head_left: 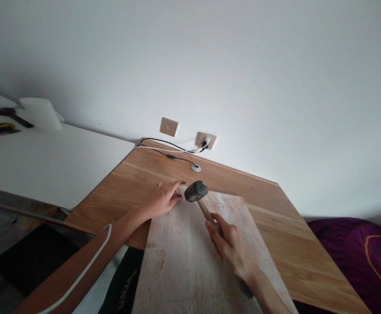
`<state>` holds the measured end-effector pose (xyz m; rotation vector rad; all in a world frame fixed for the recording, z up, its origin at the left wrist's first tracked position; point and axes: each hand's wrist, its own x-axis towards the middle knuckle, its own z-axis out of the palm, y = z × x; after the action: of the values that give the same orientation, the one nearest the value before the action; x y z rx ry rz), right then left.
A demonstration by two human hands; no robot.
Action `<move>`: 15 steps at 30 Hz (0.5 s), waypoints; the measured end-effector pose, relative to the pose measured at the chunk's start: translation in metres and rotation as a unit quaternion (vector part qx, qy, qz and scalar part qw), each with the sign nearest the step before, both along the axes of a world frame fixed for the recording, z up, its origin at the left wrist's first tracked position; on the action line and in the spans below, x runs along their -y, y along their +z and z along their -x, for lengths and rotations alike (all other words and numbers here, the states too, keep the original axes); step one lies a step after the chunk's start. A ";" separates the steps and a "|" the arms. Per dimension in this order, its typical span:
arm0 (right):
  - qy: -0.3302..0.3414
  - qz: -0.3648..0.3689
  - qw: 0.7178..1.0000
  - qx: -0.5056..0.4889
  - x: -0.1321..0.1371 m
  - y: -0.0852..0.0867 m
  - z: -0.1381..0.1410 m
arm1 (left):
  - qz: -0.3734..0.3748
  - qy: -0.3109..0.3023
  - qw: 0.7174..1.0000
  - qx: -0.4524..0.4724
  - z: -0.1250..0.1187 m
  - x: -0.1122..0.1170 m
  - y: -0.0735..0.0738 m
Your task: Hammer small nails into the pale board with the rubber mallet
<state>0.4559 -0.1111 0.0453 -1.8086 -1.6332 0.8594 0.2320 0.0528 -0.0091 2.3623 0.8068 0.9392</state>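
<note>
My right hand [228, 242] is wrapped around the wooden handle of a rubber mallet [196, 191], whose dark head hangs over the far part of a whitewashed wooden board [193, 261]. Close to the mallet head, at the board's far left corner, is my left hand [164, 198]. Its fingers are bent and pinched together; whatever they hold is too small or hidden to name. Several small, thin, shiny pieces [221, 205] sit in a row near the board's far edge, right of the mallet head.
The board lies on a wooden desk [269, 222] against a white wall. Cables [164, 148] run from a wall socket [205, 140] along the desk's back. At left, a white table [46, 161] bears a paper roll [42, 114] and tools. A purple cushion [350, 253] is at right.
</note>
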 end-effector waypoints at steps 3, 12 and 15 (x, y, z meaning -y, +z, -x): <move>0.011 -0.008 1.000 -0.003 0.000 0.001 0.003 | -0.022 -0.012 1.000 0.003 0.002 0.001 0.001; 0.038 -0.062 0.997 0.013 -0.010 0.018 0.020 | -0.040 0.002 0.999 0.000 0.004 0.001 0.002; 0.069 -0.030 0.997 0.012 -0.012 0.011 0.018 | -0.039 -0.001 0.999 0.017 0.003 0.001 0.002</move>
<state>0.4375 -0.0991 0.0566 -1.6863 -1.7968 0.8412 0.2290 0.0518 -0.0075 2.4069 0.7678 1.0244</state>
